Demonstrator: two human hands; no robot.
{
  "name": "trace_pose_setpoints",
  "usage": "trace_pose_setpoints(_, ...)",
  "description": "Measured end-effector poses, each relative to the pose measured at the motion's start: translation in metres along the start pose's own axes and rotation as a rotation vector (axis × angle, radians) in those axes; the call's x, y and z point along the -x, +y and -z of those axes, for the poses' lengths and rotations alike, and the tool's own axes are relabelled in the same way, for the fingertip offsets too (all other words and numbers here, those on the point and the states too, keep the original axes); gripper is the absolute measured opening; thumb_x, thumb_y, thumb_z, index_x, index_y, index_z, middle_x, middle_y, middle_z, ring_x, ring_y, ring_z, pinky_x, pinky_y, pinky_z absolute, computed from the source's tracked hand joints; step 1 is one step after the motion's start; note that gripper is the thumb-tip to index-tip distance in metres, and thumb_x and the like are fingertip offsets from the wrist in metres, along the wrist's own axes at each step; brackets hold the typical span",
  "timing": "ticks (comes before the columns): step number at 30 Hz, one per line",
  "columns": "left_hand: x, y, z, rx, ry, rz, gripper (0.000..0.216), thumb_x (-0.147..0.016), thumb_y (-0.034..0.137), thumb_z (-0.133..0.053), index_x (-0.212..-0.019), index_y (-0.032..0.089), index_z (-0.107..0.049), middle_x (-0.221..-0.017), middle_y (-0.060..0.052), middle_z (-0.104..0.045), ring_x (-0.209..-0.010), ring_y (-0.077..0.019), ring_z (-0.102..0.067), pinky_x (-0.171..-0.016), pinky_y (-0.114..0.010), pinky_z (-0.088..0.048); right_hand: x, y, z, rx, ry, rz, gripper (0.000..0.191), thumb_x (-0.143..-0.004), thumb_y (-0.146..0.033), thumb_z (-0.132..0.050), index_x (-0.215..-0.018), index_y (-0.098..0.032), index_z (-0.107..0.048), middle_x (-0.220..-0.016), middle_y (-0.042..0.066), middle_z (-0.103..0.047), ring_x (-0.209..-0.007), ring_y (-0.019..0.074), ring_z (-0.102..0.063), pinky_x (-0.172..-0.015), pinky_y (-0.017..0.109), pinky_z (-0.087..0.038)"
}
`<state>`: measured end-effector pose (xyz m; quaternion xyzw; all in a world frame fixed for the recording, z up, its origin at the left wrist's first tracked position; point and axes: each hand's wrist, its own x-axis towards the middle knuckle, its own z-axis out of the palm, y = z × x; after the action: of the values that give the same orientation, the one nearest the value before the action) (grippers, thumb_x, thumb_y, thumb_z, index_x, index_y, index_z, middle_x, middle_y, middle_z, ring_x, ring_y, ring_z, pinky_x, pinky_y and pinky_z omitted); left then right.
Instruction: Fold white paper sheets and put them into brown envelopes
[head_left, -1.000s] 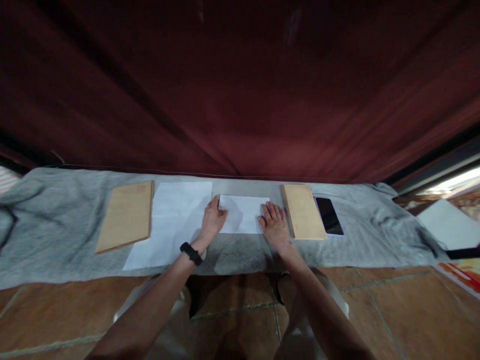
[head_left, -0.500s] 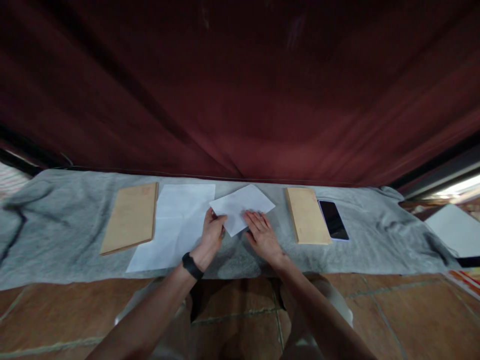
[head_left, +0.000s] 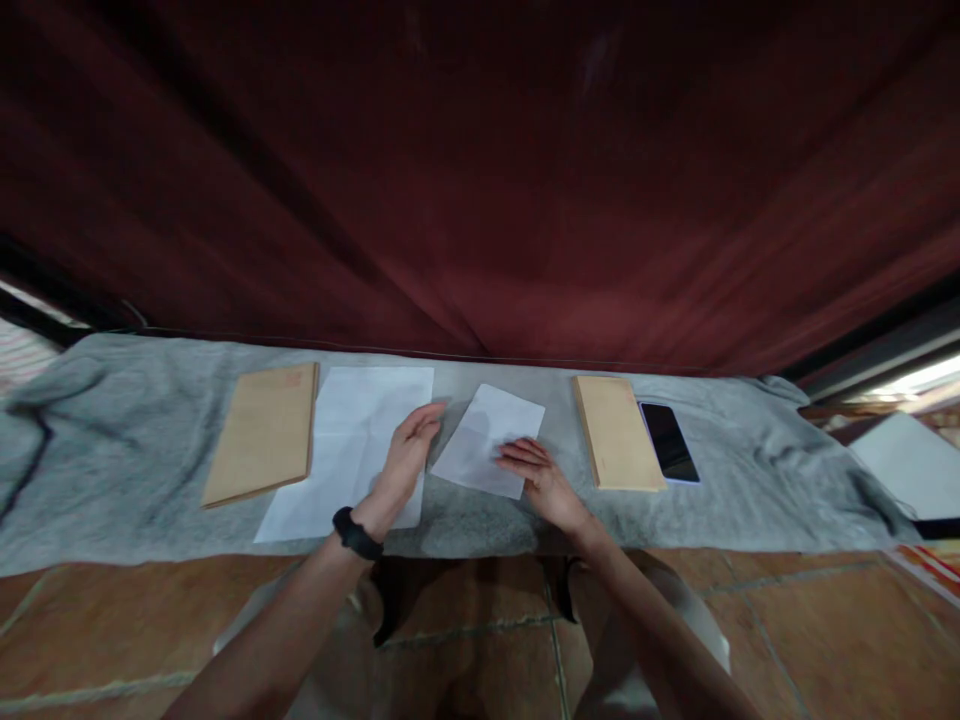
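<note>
Left hand [head_left: 407, 450] and right hand [head_left: 547, 487], two; small white paper [head_left: 480, 440] and large white paper [head_left: 351, 440], two visible; wide tan stack [head_left: 260, 437] and narrow tan stack [head_left: 619, 433], two, layers too blurred to count; phone [head_left: 670, 443], one; wristband [head_left: 357, 534], one; cloth [head_left: 757, 475], one.

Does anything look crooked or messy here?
A little. The smaller white paper, partly under the right hand, lies slanted, not lined up with the gray cloth's edge. The left brown stack overlaps the big white sheet, and the cloth is wrinkled at both ends. I see nothing spilled.
</note>
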<state>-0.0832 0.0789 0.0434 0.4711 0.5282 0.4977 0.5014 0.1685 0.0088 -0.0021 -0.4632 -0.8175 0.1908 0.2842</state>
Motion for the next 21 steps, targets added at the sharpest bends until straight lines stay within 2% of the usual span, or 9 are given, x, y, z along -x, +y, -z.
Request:
trace_pose_setpoints(3,-0.005,-0.005,0.002,-0.208,-0.331,-0.061,0.035,-0.084,0.034,-0.061,-0.114,0.019,-0.073,-0.124,-0.009,-0.072,-0.117,-0.0269,-0.065,-0.109,-0.043,-0.046,0.01,0.003,0.001,-0.068,-0.012,-0.013,0.07,-0.07,0.01,-0.047,-0.122,-0.028,-0.072,-0.133,0.002,-0.068,-0.131,0.0187,-0.058,-0.12,0.05,-0.038)
trace_pose_setpoints(5,-0.004,-0.012,-0.001,-0.367,-0.504,-0.162,0.036,-0.087,0.028,-0.057,-0.118,0.02,-0.073,-0.128,-0.008,-0.071,-0.12,-0.0263,-0.064,-0.11,-0.043,-0.046,0.016,0.004,0.002,-0.076,0.003,-0.036,0.067,-0.069,0.01,-0.048,-0.118,-0.028,-0.074,-0.131,0.002,-0.07,-0.128,0.0187,-0.06,-0.12,0.051,-0.038)
trace_pose_setpoints(7,-0.001,-0.019,-0.002,-0.524,-0.636,-0.324,0.04,-0.087,0.016,-0.05,-0.12,0.022,-0.073,-0.132,-0.006,-0.069,-0.126,-0.0235,-0.061,-0.114,-0.041,-0.042,0.022,0.005,0.005,-0.039,0.019,-0.072,0.068,-0.069,0.009,-0.049,-0.12,-0.029,-0.073,-0.133,0.003,-0.069,-0.129,0.0195,-0.06,-0.121,0.053,-0.035)
trace_pose_setpoints(10,0.004,-0.024,0.002,-0.724,-0.791,-0.517,0.06,-0.08,-0.001,-0.044,-0.127,0.026,-0.069,-0.141,-0.002,-0.063,-0.136,-0.0184,-0.052,-0.12,-0.038,-0.036,0.031,0.006,0.012,0.019,0.026,-0.12,0.071,-0.071,0.01,-0.047,-0.126,-0.028,-0.07,-0.139,0.004,-0.065,-0.134,0.0203,-0.056,-0.121,0.052,-0.037)
trace_pose_setpoints(13,0.008,-0.019,0.01,-0.856,-0.899,-0.578,0.076,-0.073,-0.006,-0.046,-0.139,0.03,-0.061,-0.154,0.001,-0.051,-0.144,-0.0174,-0.043,-0.123,-0.039,-0.031,0.039,0.009,0.017,0.023,0.031,-0.153,0.07,-0.074,0.009,-0.045,-0.129,-0.027,-0.069,-0.14,0.003,-0.063,-0.134,0.0197,-0.055,-0.119,0.047,-0.042)
trace_pose_setpoints(17,0.008,-0.01,0.015,-0.852,-1.016,-0.564,0.069,-0.078,0.002,-0.058,-0.141,0.031,-0.058,-0.156,-0.001,-0.048,-0.146,-0.0204,-0.04,-0.123,-0.042,-0.029,0.045,0.011,0.022,-0.013,0.036,-0.165,0.064,-0.08,0.005,-0.046,-0.128,-0.03,-0.069,-0.138,0.002,-0.065,-0.131,0.0188,-0.057,-0.117,0.046,-0.044)
trace_pose_setpoints(19,0.006,-0.011,0.012,-0.793,-0.988,-0.54,0.055,-0.082,0.013,-0.066,-0.134,0.029,-0.064,-0.15,-0.004,-0.055,-0.142,-0.0228,-0.046,-0.121,-0.043,-0.032,0.045,0.009,0.026,-0.038,0.041,-0.177,0.055,-0.085,0.001,-0.049,-0.126,-0.029,-0.071,-0.135,0.002,-0.067,-0.13,0.0194,-0.059,-0.116,0.045,-0.045)
trace_pose_setpoints(21,0.002,-0.014,0.007,-0.71,-0.891,-0.488,0.035,-0.087,0.024,-0.067,-0.121,0.027,-0.073,-0.137,-0.006,-0.066,-0.131,-0.0245,-0.057,-0.116,-0.043,-0.039,0.042,0.005,0.031,-0.077,0.036,-0.198,0.044,-0.091,-0.008,-0.052,-0.125,-0.029,-0.071,-0.132,0.003,-0.069,-0.127,0.02,-0.061,-0.114,0.044,-0.047)
